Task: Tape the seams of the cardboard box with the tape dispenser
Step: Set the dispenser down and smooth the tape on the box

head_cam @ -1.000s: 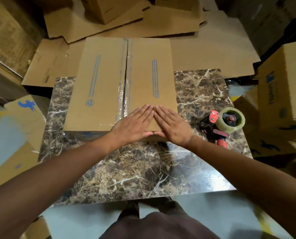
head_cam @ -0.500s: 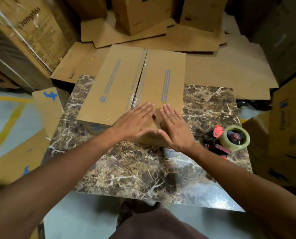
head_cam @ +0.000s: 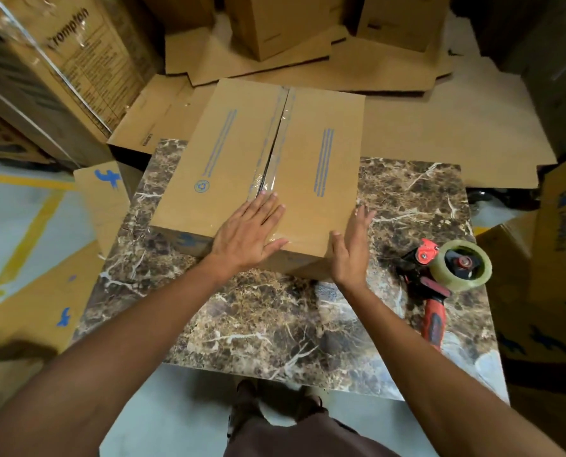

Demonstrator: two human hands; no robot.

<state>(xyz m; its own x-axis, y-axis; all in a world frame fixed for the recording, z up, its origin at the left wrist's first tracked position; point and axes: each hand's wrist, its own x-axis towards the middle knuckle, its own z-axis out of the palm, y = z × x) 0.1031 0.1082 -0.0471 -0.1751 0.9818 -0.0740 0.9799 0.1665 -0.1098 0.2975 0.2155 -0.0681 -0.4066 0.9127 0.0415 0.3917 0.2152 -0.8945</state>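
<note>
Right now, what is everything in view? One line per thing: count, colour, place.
cardboard box: one, brown with blue stripes, on the far-left part of the table, clear tape along its centre seam
tape dispenser: one, red and black with a clear roll, lying on the table right of the box
table: one, brown marble pattern, centre
flattened cardboard sheets: several, brown, on the floor behind and left of the table
stacked cartons: several, brown, around the edges of the view
left hand: one, flat on the box top over the near end of the seam
right hand: one, open, at the box's near right corner
</note>
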